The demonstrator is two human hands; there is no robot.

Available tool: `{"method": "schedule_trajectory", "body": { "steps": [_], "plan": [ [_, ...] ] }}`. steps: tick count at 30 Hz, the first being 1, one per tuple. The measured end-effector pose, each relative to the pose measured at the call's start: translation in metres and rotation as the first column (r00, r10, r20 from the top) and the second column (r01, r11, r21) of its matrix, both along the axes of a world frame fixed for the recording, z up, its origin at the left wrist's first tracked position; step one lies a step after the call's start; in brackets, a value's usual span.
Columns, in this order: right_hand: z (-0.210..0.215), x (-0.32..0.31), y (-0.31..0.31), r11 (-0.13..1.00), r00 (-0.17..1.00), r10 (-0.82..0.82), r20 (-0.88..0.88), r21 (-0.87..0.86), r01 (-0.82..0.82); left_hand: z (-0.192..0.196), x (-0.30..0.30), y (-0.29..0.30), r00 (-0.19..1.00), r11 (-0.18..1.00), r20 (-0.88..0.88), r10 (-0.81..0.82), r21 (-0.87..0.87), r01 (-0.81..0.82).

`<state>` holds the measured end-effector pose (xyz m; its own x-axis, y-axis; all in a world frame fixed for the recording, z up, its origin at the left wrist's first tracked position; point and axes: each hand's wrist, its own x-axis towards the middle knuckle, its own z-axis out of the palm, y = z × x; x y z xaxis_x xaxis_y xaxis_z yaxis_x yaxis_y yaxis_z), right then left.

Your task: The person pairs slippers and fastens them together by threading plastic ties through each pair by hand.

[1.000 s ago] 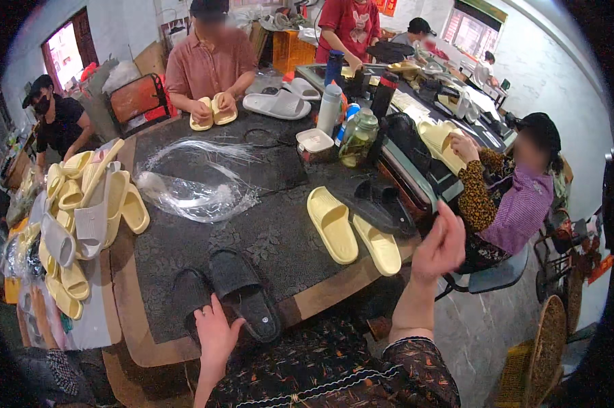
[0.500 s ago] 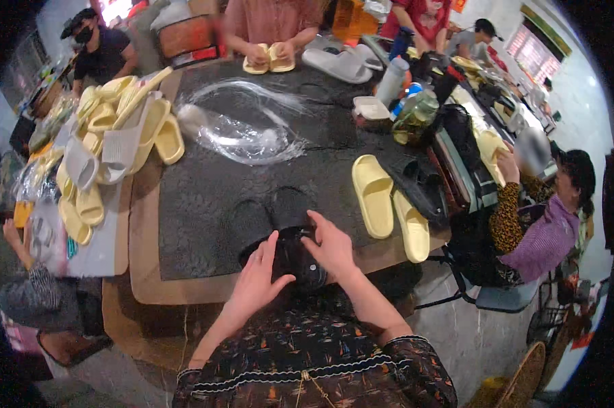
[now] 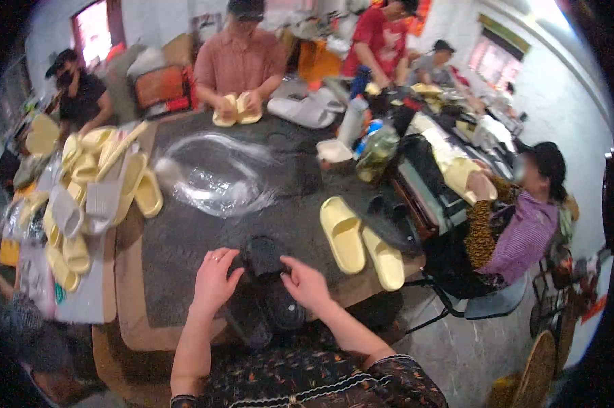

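Note:
A pair of black slippers (image 3: pixel 282 299) lies at the table's near edge in front of me, toes pointing away and heels toward my body. Beside the left slipper is my left hand (image 3: pixel 214 280), thumb and fingers apart with nothing between them. My right hand (image 3: pixel 307 287) is at the right slipper's side, open, its index finger stretched toward the strap. Whether these fingertips touch the strap is too blurred to tell. Dark slippers on a dark mat make their outlines hard to separate.
Cream slippers (image 3: pixel 341 234) lie to the right beside a dark slipper (image 3: pixel 390 221). Clear plastic bags (image 3: pixel 218 190) spread over the dark mat (image 3: pixel 178 245). Cream and grey slippers (image 3: pixel 76 251) pile up at left. Bottles (image 3: pixel 377 153) stand far right. Co-workers surround the table; one (image 3: pixel 242 64) handles cream slippers opposite.
The view has tilted up and shifted right. The black slippers now lie closer to my body, and my hands have drawn apart toward their sides.

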<state>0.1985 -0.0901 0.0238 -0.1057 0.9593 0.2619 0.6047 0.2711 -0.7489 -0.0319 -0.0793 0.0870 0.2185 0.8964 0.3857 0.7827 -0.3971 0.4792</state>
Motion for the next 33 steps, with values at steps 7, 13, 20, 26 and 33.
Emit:
{"method": "schedule_trajectory", "body": {
  "steps": [7, 13, 20, 26, 33],
  "plan": [
    [-0.006, 0.003, -0.003, 0.939, 0.991, -0.086, 0.099, 0.339, 0.048, -0.056, 0.016, 0.06, 0.986, 0.969, -0.164, 0.013, -0.241, -0.053],
    [0.02, 0.006, -0.008, 0.994, 0.997, -0.051, 0.052, 0.103, 0.045, -0.061, 0.019, 0.058, 0.967, 0.947, 0.151, 0.205, -0.282, -0.156],
    [0.029, -0.024, 0.048, 0.997, 0.998, -0.039, 0.046, 0.068, 0.036, -0.085, 0.007, 0.075, 0.793, 0.977, 0.571, 0.214, -0.128, -0.172],
    [0.018, -0.053, 0.095, 0.989, 0.967, 0.14, 0.214, -0.086, -0.125, -0.086, 0.007, 0.075, 0.577, 0.977, 0.791, 0.201, -0.207, -0.057],
    [0.003, -0.072, 0.091, 0.982, 0.99, 0.136, 0.048, -0.136, -0.129, -0.092, 0.005, 0.075, 0.423, 0.976, 0.884, 0.198, -0.216, -0.006]
  ]
}}
